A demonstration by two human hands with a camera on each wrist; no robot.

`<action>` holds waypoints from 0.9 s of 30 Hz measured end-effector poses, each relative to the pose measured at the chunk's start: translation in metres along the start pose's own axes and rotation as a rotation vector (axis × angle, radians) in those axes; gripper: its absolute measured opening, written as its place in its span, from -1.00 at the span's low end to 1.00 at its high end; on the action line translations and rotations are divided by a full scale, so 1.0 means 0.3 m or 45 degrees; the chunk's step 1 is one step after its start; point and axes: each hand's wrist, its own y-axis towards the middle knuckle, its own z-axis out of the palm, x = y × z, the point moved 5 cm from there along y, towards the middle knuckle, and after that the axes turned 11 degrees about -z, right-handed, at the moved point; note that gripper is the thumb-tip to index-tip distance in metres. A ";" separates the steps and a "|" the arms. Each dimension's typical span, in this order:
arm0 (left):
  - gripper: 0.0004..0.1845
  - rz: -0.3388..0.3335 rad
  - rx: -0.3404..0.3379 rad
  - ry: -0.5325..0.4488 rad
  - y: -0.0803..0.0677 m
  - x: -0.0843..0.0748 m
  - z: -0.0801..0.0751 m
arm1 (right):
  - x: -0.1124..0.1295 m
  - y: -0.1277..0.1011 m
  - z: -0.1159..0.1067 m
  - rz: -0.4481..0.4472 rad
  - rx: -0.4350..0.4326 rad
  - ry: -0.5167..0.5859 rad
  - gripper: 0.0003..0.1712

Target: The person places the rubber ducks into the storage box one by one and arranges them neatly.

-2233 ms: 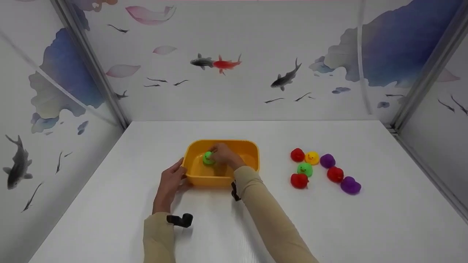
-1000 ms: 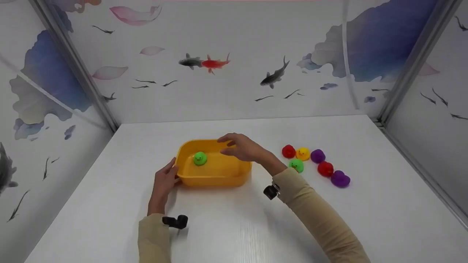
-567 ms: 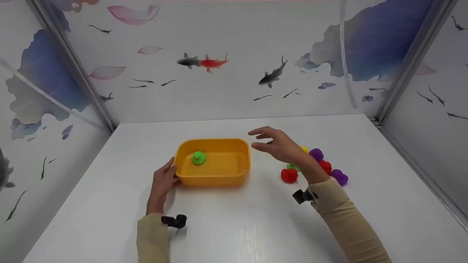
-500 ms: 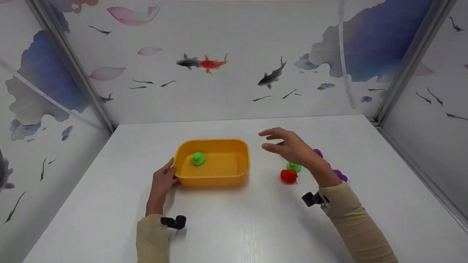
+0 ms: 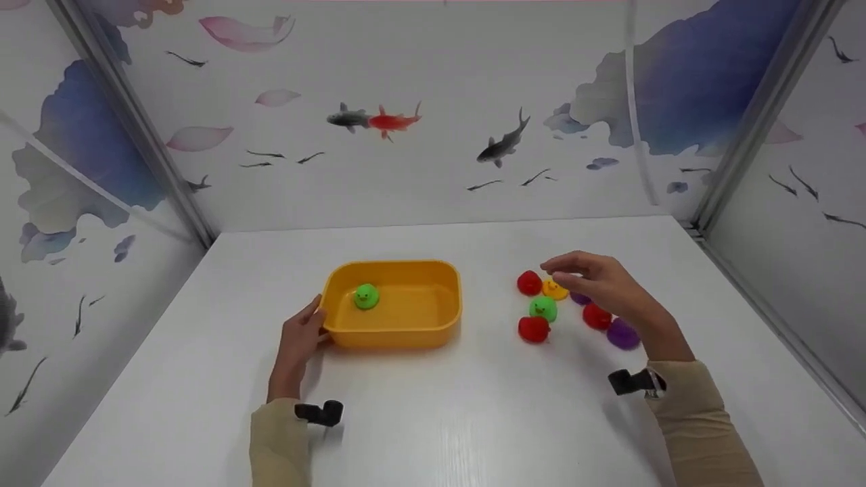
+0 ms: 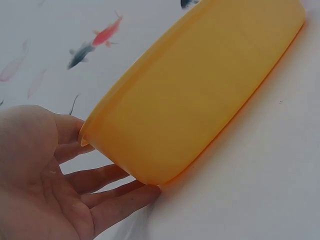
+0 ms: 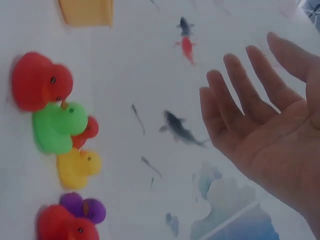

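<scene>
the left hand (image 5: 295,341) rests against the left end of the yellow tub (image 5: 406,331), a little left of the middle of the head view. its fingers (image 6: 107,177) lie straight along the tub's outer wall, touching it near the corner, with the thumb at the rim; they are relaxed, not curled round anything. inside the tub, toward its left side, sits one green duck (image 5: 366,296) facing the viewer.

the right hand (image 5: 605,284) hovers over a cluster of toy ducks on the white bench (image 5: 473,419), right of the middle of the frame. its fingers (image 7: 235,100) are spread and loosely extended, holding nothing, and the wrist view shows the palm apart from the ducks. nearest the fingertips is the yellow duck (image 5: 555,289), just beside a red duck (image 5: 529,283) to its left. below them stand a second green duck (image 5: 543,308) and another red duck (image 5: 534,329), close together. a third red duck (image 5: 597,316) and a purple duck (image 5: 622,334) lie partly under the hand and wrist, and another purple one is mostly hidden behind the hand.

the tub and the cluster are well apart.
</scene>
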 end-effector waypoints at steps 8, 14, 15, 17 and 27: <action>-0.42 0.011 0.022 -0.010 -0.015 0.003 -0.010 | -0.112 -0.055 -0.076 0.021 -0.032 0.005 -0.49; -0.40 -0.046 0.042 -0.011 -0.026 0.005 -0.003 | -0.193 -0.115 -0.130 0.046 -0.040 0.005 -0.47; -0.40 -0.042 0.047 -0.019 -0.026 0.004 -0.003 | -0.208 -0.123 -0.136 0.056 -0.031 0.008 -0.47; -0.40 -0.036 0.053 -0.035 -0.028 0.001 -0.003 | -0.236 -0.137 -0.148 0.070 -0.019 0.021 -0.47; -0.41 -0.039 0.057 -0.042 -0.027 0.000 -0.007 | -0.370 -0.213 -0.191 0.166 0.029 -0.027 -0.46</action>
